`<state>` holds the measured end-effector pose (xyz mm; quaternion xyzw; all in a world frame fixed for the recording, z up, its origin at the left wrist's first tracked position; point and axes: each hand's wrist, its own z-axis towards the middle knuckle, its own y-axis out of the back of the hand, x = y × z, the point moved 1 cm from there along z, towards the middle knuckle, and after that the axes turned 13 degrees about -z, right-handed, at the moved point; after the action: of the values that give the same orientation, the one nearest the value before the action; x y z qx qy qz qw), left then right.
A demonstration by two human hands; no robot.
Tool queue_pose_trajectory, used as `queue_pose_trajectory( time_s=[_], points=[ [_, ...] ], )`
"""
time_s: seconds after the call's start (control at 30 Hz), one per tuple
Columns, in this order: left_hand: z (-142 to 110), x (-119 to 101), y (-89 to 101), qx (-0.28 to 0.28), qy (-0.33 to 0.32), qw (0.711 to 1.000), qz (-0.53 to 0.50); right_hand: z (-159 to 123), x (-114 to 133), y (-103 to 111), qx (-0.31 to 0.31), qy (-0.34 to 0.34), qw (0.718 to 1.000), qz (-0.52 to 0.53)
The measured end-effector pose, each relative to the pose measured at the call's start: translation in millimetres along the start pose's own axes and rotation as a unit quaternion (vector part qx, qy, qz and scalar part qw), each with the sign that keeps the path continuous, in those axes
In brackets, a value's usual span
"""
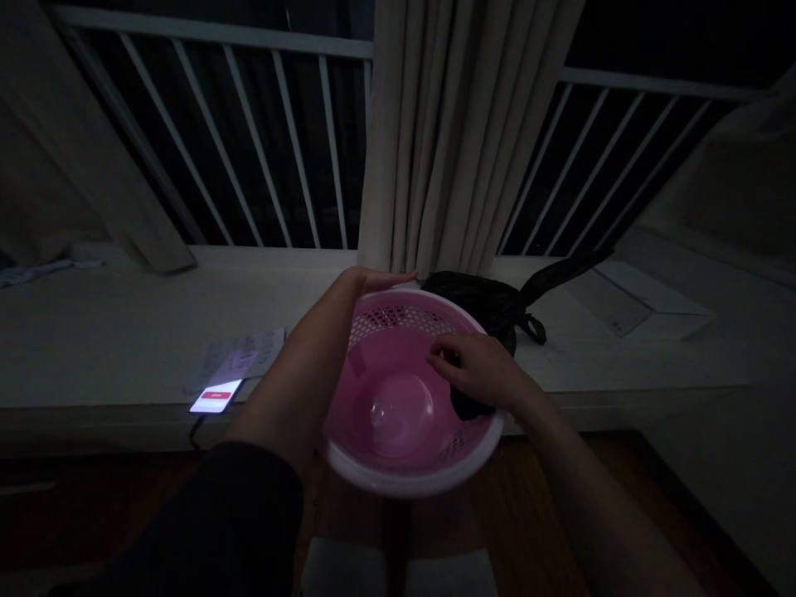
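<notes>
A round pink plastic basket (393, 352) with lattice holes in its sides is in front of me, above the floor. My left forearm runs along its left side. Outside the far rim lies my left hand (382, 279), its visible fingers stretched out to the right; the rest is hidden. My right hand (476, 363) reaches over the right rim into the basket, fingers curled in a pinch. A dark patch shows between those fingers, too dim to name. Below this hand, a black thing (469, 406) lies against the inner right wall; its kind is unclear.
Behind the basket, a black plastic bag (478, 294) sits on a pale ledge (143, 332). A lit phone (215, 396) with a cable lies beside papers (245, 352) at left. A white box-like object (640, 303) stands at right. Curtains (457, 124) and a railing (274, 141) rise behind.
</notes>
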<state>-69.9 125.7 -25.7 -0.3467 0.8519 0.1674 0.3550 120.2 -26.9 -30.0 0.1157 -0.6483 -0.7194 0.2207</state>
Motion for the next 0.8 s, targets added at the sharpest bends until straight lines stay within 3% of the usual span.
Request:
queue_pose_trajectory(
  time_s=[0.53,0.8],
  points=[
    [-1.5,-8.6,-17.2,0.049,0.042,0.998,-0.007,-9.0,7.0,-7.3,-0.011,0.010,0.998,-0.060],
    [10.9,-5.5,-5.7,0.046,0.025,0.998,0.027,-2.0,5.9,-4.0,0.005,0.000,0.998,-0.060]
  ],
)
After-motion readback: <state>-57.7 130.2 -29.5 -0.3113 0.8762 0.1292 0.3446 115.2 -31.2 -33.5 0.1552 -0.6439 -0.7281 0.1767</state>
